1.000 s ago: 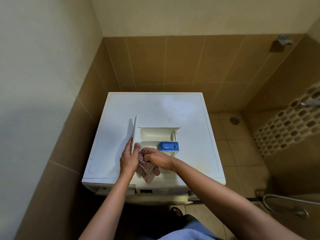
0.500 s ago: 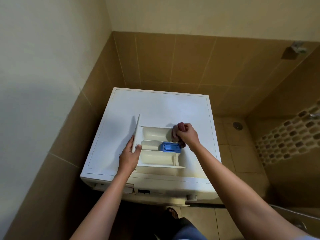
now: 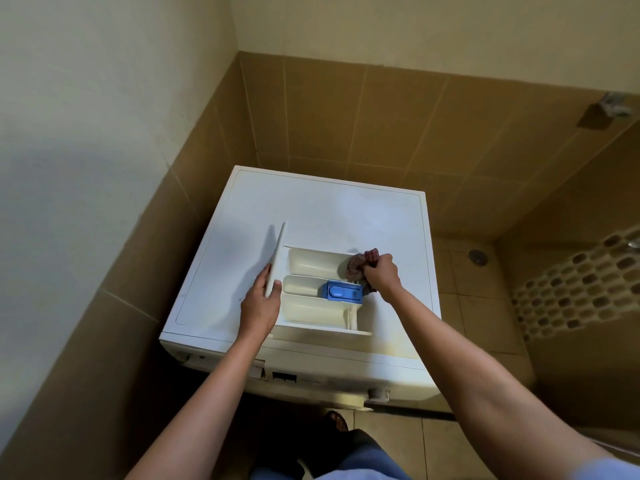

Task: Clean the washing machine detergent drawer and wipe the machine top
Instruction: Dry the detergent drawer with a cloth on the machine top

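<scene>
The cream detergent drawer lies on the white top of the washing machine, taken out of the machine. It has three compartments and a blue insert in the middle one. My left hand grips the drawer's front panel at its left end. My right hand is closed on a bunched reddish striped cloth and presses it into the right end of the far compartment.
The machine stands in a corner between a cream wall on the left and brown tiled walls behind. Tiled floor with a drain lies to the right. A mosaic wall band is at far right. My foot is below the machine front.
My right hand carried the cloth from the near compartment to the far right end of the drawer. My left hand kept hold of the front panel. The camera tilted slightly.
</scene>
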`<state>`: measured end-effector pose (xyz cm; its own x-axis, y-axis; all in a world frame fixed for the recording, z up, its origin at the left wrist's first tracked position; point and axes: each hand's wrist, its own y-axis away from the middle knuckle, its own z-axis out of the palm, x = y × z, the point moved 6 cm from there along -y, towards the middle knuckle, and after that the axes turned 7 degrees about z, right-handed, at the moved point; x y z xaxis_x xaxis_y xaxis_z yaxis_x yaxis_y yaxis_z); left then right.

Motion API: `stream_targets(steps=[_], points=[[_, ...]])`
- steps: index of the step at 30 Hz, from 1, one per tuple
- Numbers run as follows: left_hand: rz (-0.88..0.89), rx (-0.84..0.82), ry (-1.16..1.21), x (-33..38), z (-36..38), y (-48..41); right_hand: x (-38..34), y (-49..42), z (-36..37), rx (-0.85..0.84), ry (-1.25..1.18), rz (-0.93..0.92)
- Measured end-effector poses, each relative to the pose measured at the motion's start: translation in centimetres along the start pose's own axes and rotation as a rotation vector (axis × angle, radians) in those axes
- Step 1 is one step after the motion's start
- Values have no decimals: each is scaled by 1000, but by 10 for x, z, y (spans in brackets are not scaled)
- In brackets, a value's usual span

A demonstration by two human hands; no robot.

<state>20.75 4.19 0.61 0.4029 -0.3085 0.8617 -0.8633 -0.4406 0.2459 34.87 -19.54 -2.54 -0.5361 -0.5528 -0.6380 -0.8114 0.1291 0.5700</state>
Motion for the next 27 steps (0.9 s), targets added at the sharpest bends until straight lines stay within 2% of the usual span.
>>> stream_targets(steps=[4, 7, 11, 13, 15, 18, 19, 21, 24, 26, 27], points=[[-1, -2, 2, 2, 1, 1, 28, 7, -7, -48, -536, 159], [5, -8, 14, 0, 1, 1, 55, 27, -18, -98, -676, 212], [-1, -11, 40, 2, 1, 1, 61, 61, -8, -226, -310, 185], [-4, -14, 50, 1, 1, 1, 61, 74, 15, -311, -311, 310], [16, -20, 46, 0, 2, 2, 56, 75, 24, -248, -162, 318], [33, -10, 43, -1, 1, 3, 44, 69, 20, -89, 235, 129], [32, -7, 42, 0, 1, 2, 44, 70, 19, -53, 289, 78], [35, -11, 32, 2, 1, 3, 46, 70, 17, -19, 268, 19], [41, -22, 24, 4, 1, 4, 64, 64, 5, -32, -48, 62], [24, -30, 26, 4, 0, 3, 76, 70, -11, 62, -268, 121], [19, -35, 25, 5, 0, 3, 78, 74, -22, 149, -300, 92]])
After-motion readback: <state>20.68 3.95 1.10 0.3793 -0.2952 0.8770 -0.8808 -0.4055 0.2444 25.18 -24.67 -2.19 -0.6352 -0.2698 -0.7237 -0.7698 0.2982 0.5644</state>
